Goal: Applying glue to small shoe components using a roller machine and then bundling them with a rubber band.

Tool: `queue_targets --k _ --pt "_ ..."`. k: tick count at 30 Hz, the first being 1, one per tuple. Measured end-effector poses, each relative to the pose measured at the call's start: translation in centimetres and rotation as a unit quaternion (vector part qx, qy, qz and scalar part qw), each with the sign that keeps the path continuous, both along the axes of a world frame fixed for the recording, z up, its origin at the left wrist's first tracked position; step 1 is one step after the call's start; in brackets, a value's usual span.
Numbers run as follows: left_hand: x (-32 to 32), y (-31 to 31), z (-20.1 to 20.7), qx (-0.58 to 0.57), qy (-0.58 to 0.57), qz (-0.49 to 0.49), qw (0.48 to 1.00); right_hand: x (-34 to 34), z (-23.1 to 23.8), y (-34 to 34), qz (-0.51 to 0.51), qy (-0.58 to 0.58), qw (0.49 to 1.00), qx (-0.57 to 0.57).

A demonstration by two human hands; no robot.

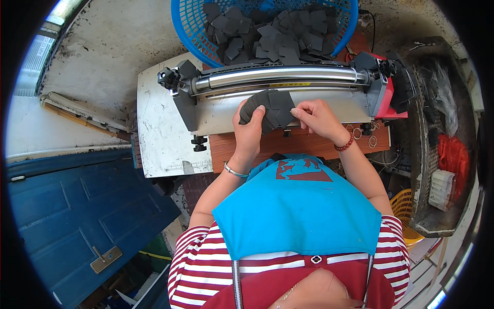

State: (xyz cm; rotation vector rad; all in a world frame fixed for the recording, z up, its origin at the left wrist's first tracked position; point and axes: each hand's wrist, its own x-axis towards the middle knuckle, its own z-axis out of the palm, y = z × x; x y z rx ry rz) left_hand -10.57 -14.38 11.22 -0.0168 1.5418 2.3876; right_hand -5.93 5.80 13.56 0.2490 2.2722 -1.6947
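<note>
Pieces of dark sheet (278, 109) lie fanned in the left hand (248, 130), which we see clamped thumb-on-top, seemingly to hold the edges spread, while the right hand (318, 118), fingertips together, pinches the fan's right edge, a roller machine (288, 75) just beyond both.

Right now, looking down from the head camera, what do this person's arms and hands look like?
The ungloved left hand has a narrow, silver-coloured bangle at its wrist. The ungloved right hand has a bracelet of round, dark-red beads at its wrist. Short sleeves with dark-red and white stripes leave the forearms bare.
</note>
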Motion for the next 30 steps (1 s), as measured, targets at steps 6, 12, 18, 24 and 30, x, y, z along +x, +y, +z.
queue_targets --k 6,12,18,24,30 --pt "-0.4 -0.7 0.4 -0.003 0.034 0.0 0.999 -1.6 -0.7 2.5 -0.029 -0.063 0.993 0.091" --pt "-0.5 0.1 0.2 -0.001 -0.003 -0.005 1.0 -1.4 0.1 -1.1 -0.014 -0.011 1.0 0.001" --pt "-0.5 0.1 0.5 0.011 -0.011 -0.014 1.0 -1.1 0.2 -0.4 0.031 -0.053 0.995 -0.073" --pt "-0.6 -0.2 0.0 -0.008 0.035 -0.011 0.999 -0.8 -0.4 0.5 0.027 -0.051 0.997 -0.06" --pt "-1.0 -0.9 0.1 -0.02 0.074 0.009 0.997 -1.8 -1.4 3.9 -0.003 -0.114 0.991 0.076"
